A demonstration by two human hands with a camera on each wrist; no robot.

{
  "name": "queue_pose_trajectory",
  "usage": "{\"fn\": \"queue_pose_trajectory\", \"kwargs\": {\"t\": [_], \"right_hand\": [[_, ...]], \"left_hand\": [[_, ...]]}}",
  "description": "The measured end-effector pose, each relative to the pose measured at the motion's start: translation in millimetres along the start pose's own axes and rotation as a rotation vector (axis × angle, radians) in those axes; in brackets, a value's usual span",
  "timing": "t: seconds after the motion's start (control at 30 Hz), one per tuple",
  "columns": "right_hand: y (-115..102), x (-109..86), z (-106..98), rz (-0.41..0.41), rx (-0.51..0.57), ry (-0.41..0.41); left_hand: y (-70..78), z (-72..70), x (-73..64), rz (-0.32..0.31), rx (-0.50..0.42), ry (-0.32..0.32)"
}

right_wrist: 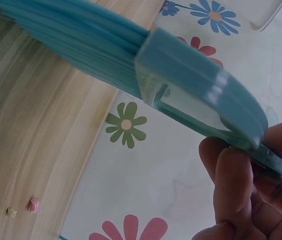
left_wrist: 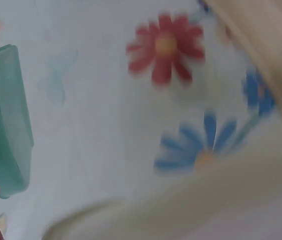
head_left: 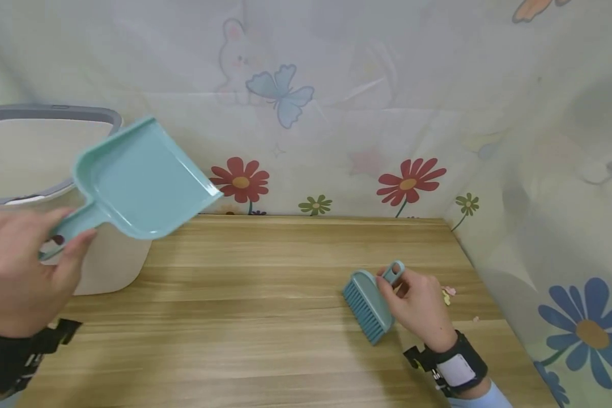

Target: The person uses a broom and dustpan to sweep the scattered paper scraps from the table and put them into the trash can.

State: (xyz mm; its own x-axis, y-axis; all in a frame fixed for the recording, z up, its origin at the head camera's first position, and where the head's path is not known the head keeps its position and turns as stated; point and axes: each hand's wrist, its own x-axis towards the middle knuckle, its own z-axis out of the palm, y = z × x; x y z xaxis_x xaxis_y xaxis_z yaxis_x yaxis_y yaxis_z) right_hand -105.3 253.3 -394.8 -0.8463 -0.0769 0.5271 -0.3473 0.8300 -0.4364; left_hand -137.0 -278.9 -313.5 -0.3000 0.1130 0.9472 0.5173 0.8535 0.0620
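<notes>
My left hand (head_left: 22,266) grips the handle of a light-blue dustpan (head_left: 143,181), lifted at the left and tilted in front of a white bin (head_left: 117,266) with a grey rim. In the left wrist view a strip of the dustpan (left_wrist: 11,125) shows at the left edge, with fingertips below it. Over the right part of the table, my right hand (head_left: 420,306) pinches the handle of a small blue hand brush (head_left: 369,306), bristles pointing down and left. The brush (right_wrist: 195,75) fills the upper part of the right wrist view.
Small pink and yellow scraps (head_left: 447,294) lie on the wooden table (head_left: 245,323) just right of my right hand. A tinier pink bit (head_left: 476,319) sits nearer the right edge. A flower-printed curtain (head_left: 336,113) rises behind the table and along its right side.
</notes>
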Motion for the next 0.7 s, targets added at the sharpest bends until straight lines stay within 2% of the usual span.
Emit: {"fn": "queue_pose_trajectory", "kwargs": {"t": [0.07,0.1,0.33,0.5,0.6,0.7], "right_hand": [[0,0.1,0,-0.002,-0.003,-0.003],[-1,0.2,-1,-0.001,-0.004,-0.004],[0,-0.7,-2,0.01,-0.004,-0.017],[0,-1.0,-2,0.002,-0.003,-0.013],[0,-0.5,-2,-0.003,0.001,-0.011],[1,-0.1,-2,-0.007,0.008,-0.013]], "left_hand": [[15.7,13.5,-7.6,0.002,-0.066,-0.035],[23.0,21.0,-13.6,-0.017,-0.107,-0.063],[53.6,63.3,-51.7,-0.138,-0.357,-0.422],[68.2,88.0,-76.1,-0.278,-0.474,-0.658],[71.9,99.8,-90.2,-0.387,-0.552,-0.812],[73.5,109.4,-102.7,-0.464,-0.634,-0.937]]}}
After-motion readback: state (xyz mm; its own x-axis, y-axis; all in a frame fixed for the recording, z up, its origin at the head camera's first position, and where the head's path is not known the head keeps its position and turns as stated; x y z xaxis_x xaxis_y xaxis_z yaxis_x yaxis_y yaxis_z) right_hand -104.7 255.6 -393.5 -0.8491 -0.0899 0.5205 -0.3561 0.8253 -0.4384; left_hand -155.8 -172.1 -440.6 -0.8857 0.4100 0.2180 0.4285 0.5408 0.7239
